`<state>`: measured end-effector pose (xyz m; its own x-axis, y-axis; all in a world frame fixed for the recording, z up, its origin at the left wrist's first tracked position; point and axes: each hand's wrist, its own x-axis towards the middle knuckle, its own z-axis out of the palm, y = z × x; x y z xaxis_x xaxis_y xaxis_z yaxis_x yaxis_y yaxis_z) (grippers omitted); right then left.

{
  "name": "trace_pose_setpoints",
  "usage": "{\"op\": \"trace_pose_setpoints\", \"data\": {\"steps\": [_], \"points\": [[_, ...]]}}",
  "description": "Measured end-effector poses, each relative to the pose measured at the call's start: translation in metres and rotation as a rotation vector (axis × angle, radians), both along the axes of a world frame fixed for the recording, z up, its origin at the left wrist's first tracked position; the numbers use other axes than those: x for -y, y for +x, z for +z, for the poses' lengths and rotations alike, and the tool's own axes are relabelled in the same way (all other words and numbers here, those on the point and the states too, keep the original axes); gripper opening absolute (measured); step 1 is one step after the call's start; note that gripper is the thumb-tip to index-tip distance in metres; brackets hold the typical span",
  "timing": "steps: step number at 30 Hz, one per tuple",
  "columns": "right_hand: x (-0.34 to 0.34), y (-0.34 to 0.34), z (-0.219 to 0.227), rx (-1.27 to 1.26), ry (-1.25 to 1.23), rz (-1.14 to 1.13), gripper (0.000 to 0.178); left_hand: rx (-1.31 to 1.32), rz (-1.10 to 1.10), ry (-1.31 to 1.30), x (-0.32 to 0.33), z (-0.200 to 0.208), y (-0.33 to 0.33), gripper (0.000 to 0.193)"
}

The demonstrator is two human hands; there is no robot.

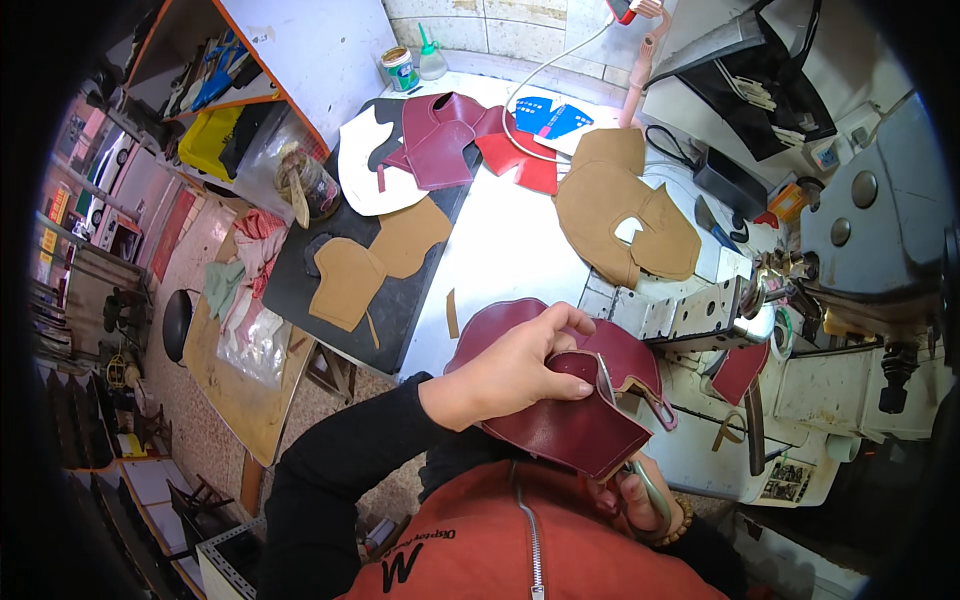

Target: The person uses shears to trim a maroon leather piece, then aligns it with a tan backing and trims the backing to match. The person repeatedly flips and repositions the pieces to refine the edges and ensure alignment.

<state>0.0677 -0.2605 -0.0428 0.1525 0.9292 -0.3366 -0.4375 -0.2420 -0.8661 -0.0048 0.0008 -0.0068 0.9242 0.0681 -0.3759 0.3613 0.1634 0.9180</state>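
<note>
L hand [505,378] grips burgundy leather pc [568,436] over lap, nr surface [497,245] edge; R hand [628,492] wrapped round scissors [657,497]. Prob. part-trimmed; tan pcs [602,205] loose, unattached.

Maroon leather pc [565,436] bent, scissors [659,496] prob. partly behind.

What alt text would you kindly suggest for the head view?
A person's left hand grips a burgundy leather-like piece, while the right hand, partly hidden below it, holds a looped handle. Beyond, tan pieces lie on a white table, with a sewing machine at right.
</note>
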Motion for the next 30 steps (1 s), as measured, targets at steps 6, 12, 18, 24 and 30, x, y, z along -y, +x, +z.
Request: {"op": "trace_pose_setpoints", "data": {"steps": [6,12,18,24,30], "points": [[-0.003,0.003,0.001,0.065,0.039,0.008,0.085,-0.004,-0.002,-0.019,-0.001,-0.002,0.0,0.058],[-0.008,0.009,0.01,0.181,0.013,0.009,0.087,-0.026,-0.016,-0.014,0.0,0.005,0.004,0.058],[-0.006,0.006,0.008,0.222,-0.022,-0.006,0.084,-0.019,0.014,-0.026,0.001,0.003,0.004,0.058],[-0.005,0.003,-0.003,0.192,0.013,-0.033,0.081,0.035,0.087,-0.063,0.005,-0.001,0.004,0.054],[-0.009,-0.001,0.004,0.107,0.005,-0.07,0.077,0.057,0.134,-0.174,0.007,0.0,0.003,0.043]]}}
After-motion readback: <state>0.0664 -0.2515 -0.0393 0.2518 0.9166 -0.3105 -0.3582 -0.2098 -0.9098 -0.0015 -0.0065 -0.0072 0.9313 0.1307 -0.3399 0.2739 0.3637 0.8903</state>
